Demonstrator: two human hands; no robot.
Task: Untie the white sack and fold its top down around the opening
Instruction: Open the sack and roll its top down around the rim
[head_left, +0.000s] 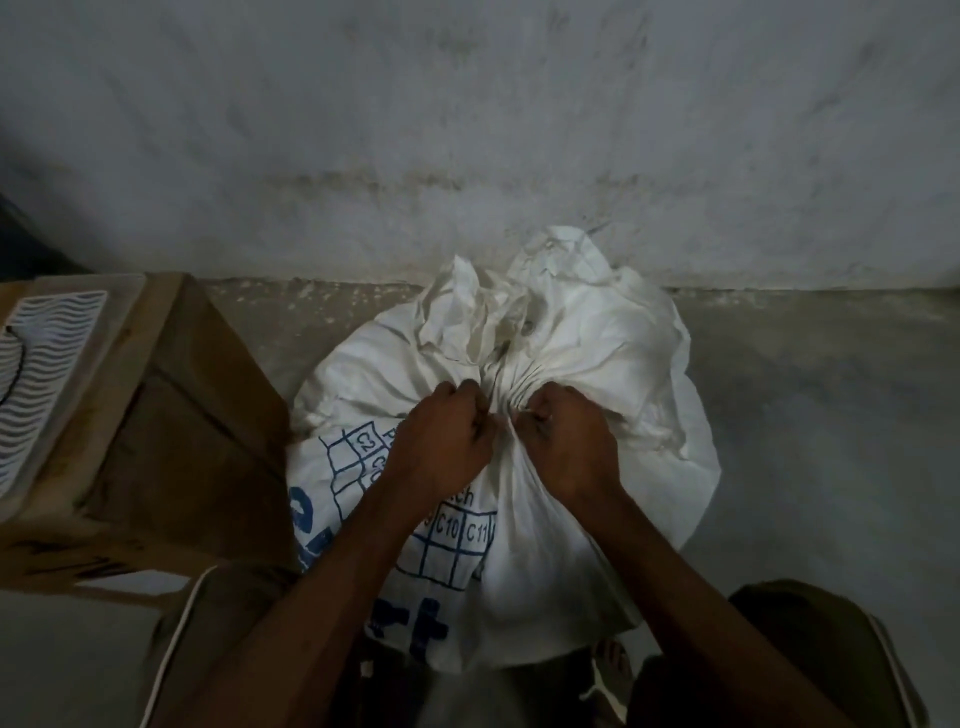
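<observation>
A full white sack (613, 364) with blue printed letters and a grid stands on the floor against the wall. Its top is gathered into a tight neck (501, 387), and crumpled loose cloth fans out above that. My left hand (441, 441) and my right hand (569, 441) sit side by side at the neck, both with fingers closed and pinching the gathered cloth at the tie. The tie itself is hidden between my fingertips.
A brown cardboard box (171, 431) stands close on the left, nearly touching the sack. The stained grey wall (467, 156) rises directly behind the sack. Bare concrete floor (821, 415) stretches to the right. My knees and a sandalled foot (613, 670) are below.
</observation>
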